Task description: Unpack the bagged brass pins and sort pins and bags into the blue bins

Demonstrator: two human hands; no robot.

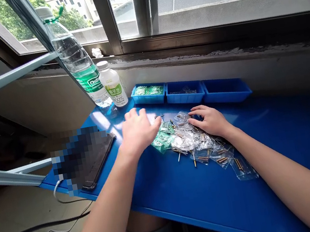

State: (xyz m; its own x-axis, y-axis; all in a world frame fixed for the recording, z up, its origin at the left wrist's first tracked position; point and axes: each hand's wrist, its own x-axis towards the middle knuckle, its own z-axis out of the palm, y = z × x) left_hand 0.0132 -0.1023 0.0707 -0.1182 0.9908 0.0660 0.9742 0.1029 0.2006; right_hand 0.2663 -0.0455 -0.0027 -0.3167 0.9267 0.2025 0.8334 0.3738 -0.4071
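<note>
My left hand (137, 129) is stretched over the left side of a pile, fingers apart, with no object visible in it. Beneath and beside its thumb lie green circuit boards (162, 134), some apparently in clear wrapping. My right hand (209, 120) rests at the pile's right edge, fingers spread and slightly bent, fingertips close to or touching the bags. Small clear plastic bags (187, 138) holding thin brass-coloured and dark pins make up most of the heap. Loose pins (194, 159) lie along its near edge, and one bag (244, 168) sits apart beside my right forearm.
Behind the pile stand three joined blue bins: the left bin (152, 99) with green boards, the middle bin (184, 98) with small bagged parts, and the right bin (227, 95). A large water bottle (76, 62), white bottle (113, 85) and dark tablet (90, 159) occupy the left side.
</note>
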